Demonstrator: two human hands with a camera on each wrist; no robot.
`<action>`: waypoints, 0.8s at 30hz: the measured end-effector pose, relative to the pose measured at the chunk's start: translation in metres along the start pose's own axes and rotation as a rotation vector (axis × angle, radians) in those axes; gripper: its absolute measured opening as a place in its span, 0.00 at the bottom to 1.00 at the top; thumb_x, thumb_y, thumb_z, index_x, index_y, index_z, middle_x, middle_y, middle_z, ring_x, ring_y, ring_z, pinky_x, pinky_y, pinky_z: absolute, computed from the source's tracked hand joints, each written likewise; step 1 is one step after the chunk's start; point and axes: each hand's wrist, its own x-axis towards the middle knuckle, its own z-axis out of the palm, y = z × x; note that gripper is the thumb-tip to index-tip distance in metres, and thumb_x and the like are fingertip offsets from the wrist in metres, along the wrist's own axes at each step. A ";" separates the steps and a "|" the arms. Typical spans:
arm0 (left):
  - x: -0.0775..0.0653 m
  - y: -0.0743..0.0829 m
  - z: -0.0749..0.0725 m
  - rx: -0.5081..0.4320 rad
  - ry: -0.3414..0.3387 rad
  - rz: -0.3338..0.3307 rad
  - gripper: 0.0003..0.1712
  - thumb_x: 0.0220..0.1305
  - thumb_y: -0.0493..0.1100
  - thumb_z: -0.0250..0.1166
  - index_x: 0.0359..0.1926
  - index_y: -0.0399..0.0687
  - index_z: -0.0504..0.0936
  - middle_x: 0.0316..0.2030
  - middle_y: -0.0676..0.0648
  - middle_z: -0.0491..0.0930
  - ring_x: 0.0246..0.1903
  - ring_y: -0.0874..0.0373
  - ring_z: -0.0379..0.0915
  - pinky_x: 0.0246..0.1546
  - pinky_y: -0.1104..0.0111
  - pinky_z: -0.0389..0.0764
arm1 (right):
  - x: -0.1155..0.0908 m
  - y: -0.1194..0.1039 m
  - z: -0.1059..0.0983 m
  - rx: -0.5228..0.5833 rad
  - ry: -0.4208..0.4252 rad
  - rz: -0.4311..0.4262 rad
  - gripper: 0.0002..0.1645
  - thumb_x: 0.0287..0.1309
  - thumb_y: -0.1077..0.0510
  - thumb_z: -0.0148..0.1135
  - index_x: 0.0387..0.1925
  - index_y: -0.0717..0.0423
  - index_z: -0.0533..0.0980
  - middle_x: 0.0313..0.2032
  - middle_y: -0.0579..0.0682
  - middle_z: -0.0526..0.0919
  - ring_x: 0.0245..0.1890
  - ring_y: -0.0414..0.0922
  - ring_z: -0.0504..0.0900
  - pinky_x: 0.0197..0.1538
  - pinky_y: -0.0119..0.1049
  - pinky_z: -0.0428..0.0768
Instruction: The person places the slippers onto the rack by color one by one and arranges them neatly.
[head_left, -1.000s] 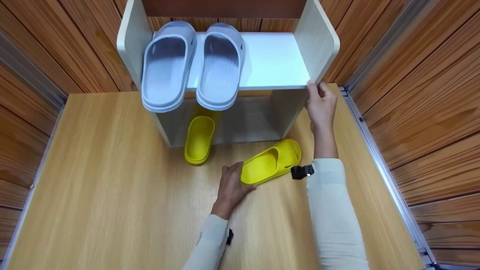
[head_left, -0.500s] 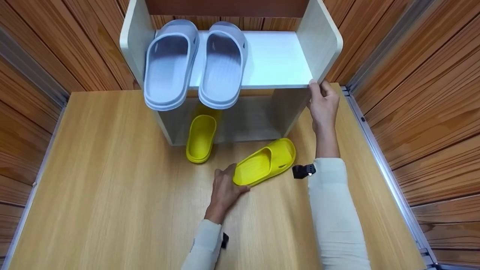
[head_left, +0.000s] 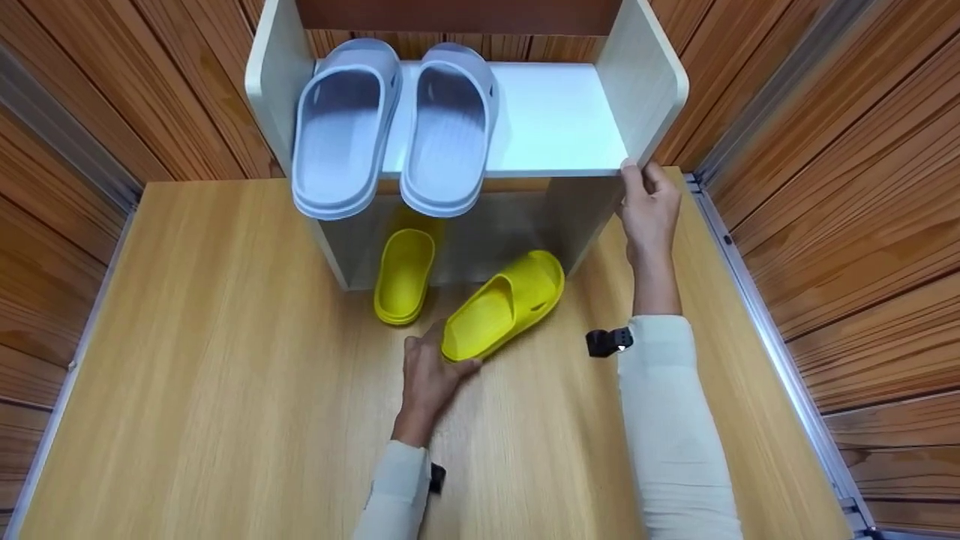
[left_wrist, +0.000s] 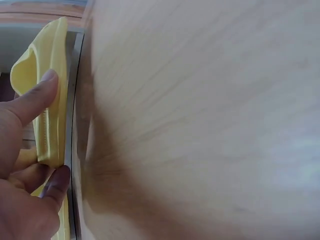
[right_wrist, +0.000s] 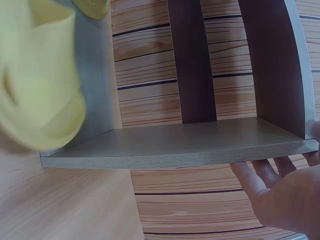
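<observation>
My left hand (head_left: 429, 375) grips the heel of a yellow slipper (head_left: 536, 285), thumb on one side and fingers on the other. The slipper's toe points at the lower opening of the shoe rack (head_left: 637, 82) and overlaps its front edge in the head view. In the left wrist view, fingers (left_wrist: 37, 97) pinch the heel end. A second yellow slipper (head_left: 405, 277) lies partly inside the lower shelf, heel sticking out. My right hand (head_left: 651, 206) holds the rack's right side panel where the upper shelf meets it; its fingers (right_wrist: 250, 180) go behind the panel.
Two grey-lilac slippers (head_left: 341, 142) stand side by side on the upper shelf (head_left: 551, 120), heels overhanging its front edge. The rack stands on a wood-grain surface (head_left: 225, 375), against a wood-plank wall (head_left: 90, 75). Metal rails (head_left: 772, 330) run along the sides.
My left hand has moved left and slightly up with the yellow slipper, whose toe has swung closer to the lower shelf. My right hand has stayed on the rack.
</observation>
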 end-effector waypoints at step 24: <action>0.019 0.011 0.001 -0.006 0.247 -0.177 0.50 0.42 0.51 0.86 0.65 0.39 0.76 0.55 0.37 0.80 0.49 0.44 0.71 0.54 0.55 0.72 | 0.000 0.000 0.001 0.009 -0.015 0.028 0.11 0.73 0.51 0.56 0.39 0.54 0.77 0.49 0.52 0.73 0.54 0.48 0.70 0.64 0.51 0.72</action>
